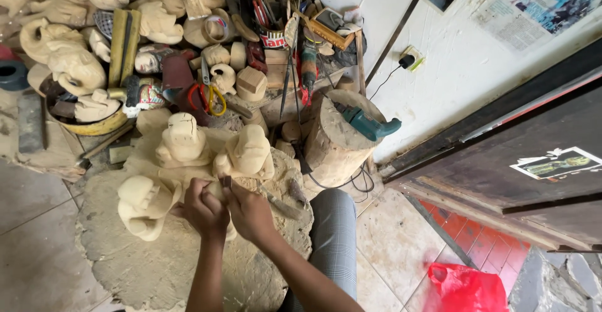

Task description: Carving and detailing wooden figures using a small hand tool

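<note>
My left hand (202, 210) grips a pale wooden carving (219, 193) that rests on a big round wood slab (144, 262). My right hand (249, 210) holds a small carving tool (225, 181) with its blade pressed against that carving. Three other unfinished pale figures stand around it: one at the left (145, 204), one behind (184, 139) and one to the right behind (249, 153).
A heap of carved figures (75, 67), tools and orange-handled scissors (213, 99) fills the back. A teal power drill (367, 124) lies on a log stump (332, 142). My knee in checked trousers (334, 230) is at right. A red plastic bag (464, 287) lies on the floor.
</note>
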